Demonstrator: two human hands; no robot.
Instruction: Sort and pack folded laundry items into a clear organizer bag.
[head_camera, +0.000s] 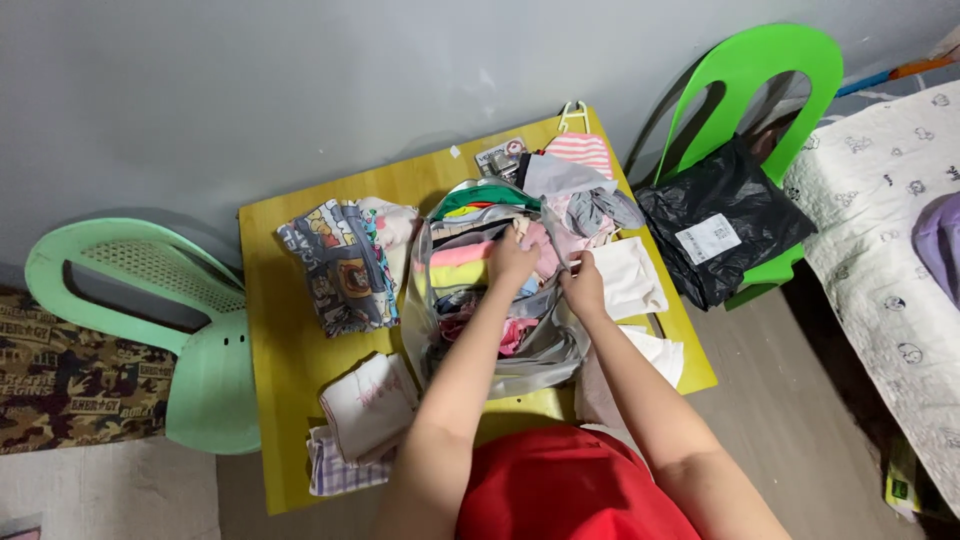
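So both hands are right in the middle of the yellow wooden tabletop (270, 330), working inside a clear floppy plastic bag (540, 355) stuffed with folded clothes in pink, yellow and green (462, 262). The bag's long axis runs straight away from the person toward the grey wall, mouth end nearer the body. The left hand (512, 262) is further in, fingers curled down onto the pink folded pieces near the middle of the stack, though I can't tell if it's really pinching anything or just pressing. The right hand (584, 285) sits just beside it, a bit closer to the body, its grip closed on the bag's right edge where the plastic bunches up. So the stack lies directly under and slightly left of the left hand, which is the nearer one. Off to the left there's a folded cartoon-print cloth (340, 265), well apart, and a white folded cloth (628, 275) just beside the right hand.
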